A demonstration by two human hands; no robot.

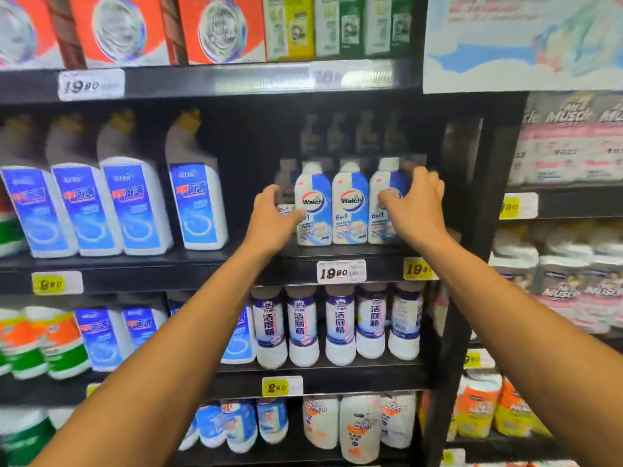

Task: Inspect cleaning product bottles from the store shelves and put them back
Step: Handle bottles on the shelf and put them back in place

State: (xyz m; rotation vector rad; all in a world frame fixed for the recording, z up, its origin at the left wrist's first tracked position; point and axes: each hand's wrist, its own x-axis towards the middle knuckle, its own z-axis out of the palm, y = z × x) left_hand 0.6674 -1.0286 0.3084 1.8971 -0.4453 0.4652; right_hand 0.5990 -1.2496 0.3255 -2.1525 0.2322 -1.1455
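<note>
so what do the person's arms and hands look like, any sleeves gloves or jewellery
Both arms are bare from where they enter the view up to the hands: no sleeves show. The left hand and right hand are bare too, with no gloves. No watch, bracelet or ring can be made out on either wrist or on the fingers, though the picture is a little blurred. No markings show on the forearms.

A black store shelf point(209, 261) carries blue-labelled bottles point(111, 210) and three Walch bottles point(350, 205).
</note>
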